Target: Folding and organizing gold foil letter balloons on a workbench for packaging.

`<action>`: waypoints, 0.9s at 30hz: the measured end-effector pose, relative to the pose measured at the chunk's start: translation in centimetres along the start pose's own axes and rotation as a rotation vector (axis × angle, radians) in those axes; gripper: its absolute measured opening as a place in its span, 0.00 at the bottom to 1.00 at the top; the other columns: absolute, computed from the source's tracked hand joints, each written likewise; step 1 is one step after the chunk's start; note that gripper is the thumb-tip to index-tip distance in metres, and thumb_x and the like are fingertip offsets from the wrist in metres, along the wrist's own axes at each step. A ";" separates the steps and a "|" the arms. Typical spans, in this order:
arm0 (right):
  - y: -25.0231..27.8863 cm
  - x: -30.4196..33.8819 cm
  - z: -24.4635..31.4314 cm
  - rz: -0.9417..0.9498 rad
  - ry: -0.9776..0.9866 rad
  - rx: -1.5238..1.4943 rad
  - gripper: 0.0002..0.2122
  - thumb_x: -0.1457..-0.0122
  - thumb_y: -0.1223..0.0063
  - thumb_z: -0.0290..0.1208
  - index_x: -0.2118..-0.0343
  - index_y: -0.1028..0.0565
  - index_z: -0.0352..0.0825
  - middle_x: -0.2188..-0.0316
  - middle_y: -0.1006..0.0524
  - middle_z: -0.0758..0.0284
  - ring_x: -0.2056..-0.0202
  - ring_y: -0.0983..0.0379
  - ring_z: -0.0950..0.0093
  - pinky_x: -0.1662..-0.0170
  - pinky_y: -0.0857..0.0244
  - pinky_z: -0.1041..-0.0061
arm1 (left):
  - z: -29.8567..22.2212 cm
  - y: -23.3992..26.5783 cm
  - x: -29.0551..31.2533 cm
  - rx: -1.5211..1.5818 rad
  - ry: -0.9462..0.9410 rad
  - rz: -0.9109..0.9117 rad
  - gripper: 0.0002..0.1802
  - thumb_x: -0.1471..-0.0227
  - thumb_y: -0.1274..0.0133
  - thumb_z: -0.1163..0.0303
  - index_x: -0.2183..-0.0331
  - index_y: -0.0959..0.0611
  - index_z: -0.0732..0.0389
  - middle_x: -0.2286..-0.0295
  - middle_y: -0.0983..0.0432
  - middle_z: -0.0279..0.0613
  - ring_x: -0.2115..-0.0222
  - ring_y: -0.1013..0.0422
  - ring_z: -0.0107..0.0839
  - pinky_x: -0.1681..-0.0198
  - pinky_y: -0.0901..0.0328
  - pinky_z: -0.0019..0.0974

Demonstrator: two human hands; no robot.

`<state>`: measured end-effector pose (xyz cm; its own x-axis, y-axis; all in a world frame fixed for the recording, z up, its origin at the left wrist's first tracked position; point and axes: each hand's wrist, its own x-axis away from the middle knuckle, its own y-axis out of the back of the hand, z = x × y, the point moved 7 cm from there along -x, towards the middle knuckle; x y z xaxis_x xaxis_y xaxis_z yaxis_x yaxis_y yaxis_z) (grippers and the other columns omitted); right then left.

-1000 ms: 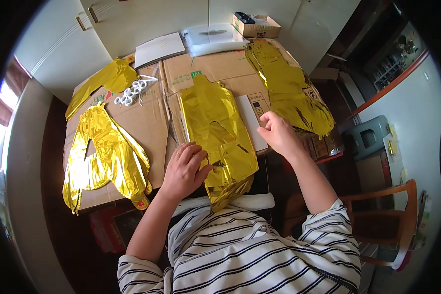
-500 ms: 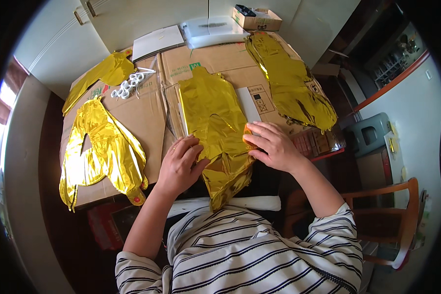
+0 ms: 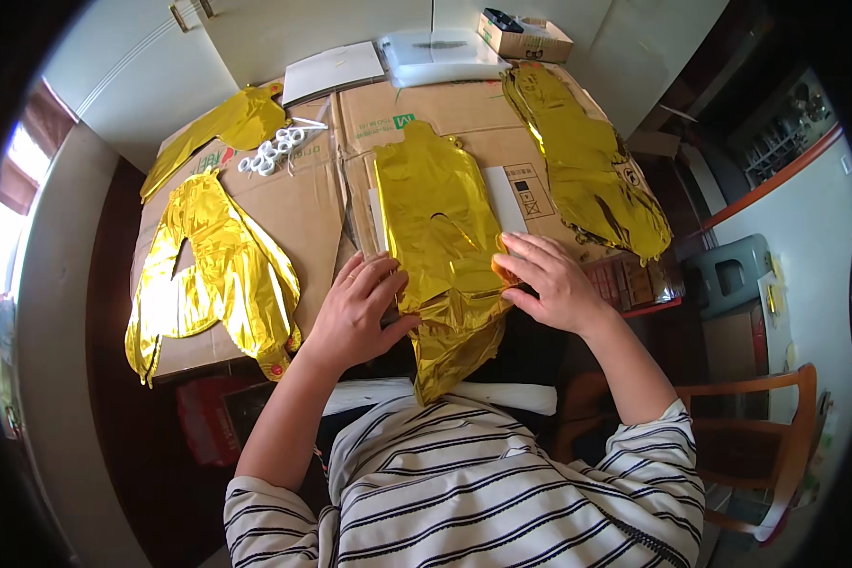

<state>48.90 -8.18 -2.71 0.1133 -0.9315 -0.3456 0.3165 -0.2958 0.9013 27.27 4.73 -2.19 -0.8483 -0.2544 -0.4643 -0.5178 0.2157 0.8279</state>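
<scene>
A flat gold foil balloon (image 3: 435, 189) lies before me, its near end folded and hanging over the table's front edge toward my striped top. My left hand (image 3: 358, 308) pinches its left edge, thumb and fingers close together. At the right edge, my right hand (image 3: 554, 284) grips the foil with bent fingers, and a small orange patch shows beside its fingertips. Under the balloon, a white sheet (image 3: 504, 197) partly sticks out. To the left lies another crumpled gold foil balloon (image 3: 213, 275) with an opening in its middle.
Flattened cardboard (image 3: 303, 218) covers the table. Further gold foil pieces lie at the far left (image 3: 227, 128) and in a stack at right (image 3: 587, 161). White ribbon rolls (image 3: 273, 153), a clear plastic pack (image 3: 440, 57) and a small box (image 3: 525, 40) sit behind. A wooden chair (image 3: 748, 426) stands right.
The whole view has shifted, so the table appears slightly further right and higher. Both hands keep their hold on the balloon's edges, and its near folds have changed shape a little.
</scene>
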 end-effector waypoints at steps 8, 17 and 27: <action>0.1 -0.2 -0.2 -0.010 0.063 0.059 0.22 0.44 0.35 0.37 0.48 0.25 0.35 0.43 0.27 0.58 0.40 0.32 0.61 0.38 0.38 0.62 | -0.4 -0.5 0.2 -0.063 0.008 0.008 0.34 0.58 0.30 0.59 0.50 0.22 0.60 0.52 0.26 0.46 0.46 0.30 0.48 0.40 0.37 0.55; -0.1 0.0 -0.4 -0.007 0.102 0.114 0.24 0.45 0.34 0.38 0.47 0.25 0.35 0.42 0.28 0.57 0.41 0.32 0.61 0.38 0.38 0.61 | -0.4 -0.5 0.6 0.004 0.004 -0.014 0.32 0.53 0.33 0.58 0.51 0.24 0.63 0.51 0.29 0.51 0.49 0.29 0.52 0.40 0.37 0.54; -0.1 0.0 0.6 -0.014 0.118 0.143 0.27 0.48 0.33 0.36 0.44 0.27 0.40 0.39 0.32 0.57 0.40 0.35 0.58 0.38 0.39 0.61 | -0.9 -0.3 0.2 -0.051 -0.096 -0.001 0.30 0.59 0.30 0.64 0.53 0.22 0.59 0.57 0.28 0.47 0.49 0.30 0.54 0.43 0.34 0.54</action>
<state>48.29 -8.24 -2.61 0.2221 -0.8982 -0.3794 0.1826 -0.3439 0.9211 27.34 3.77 -2.31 -0.8555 -0.1624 -0.4916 -0.5148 0.1669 0.8409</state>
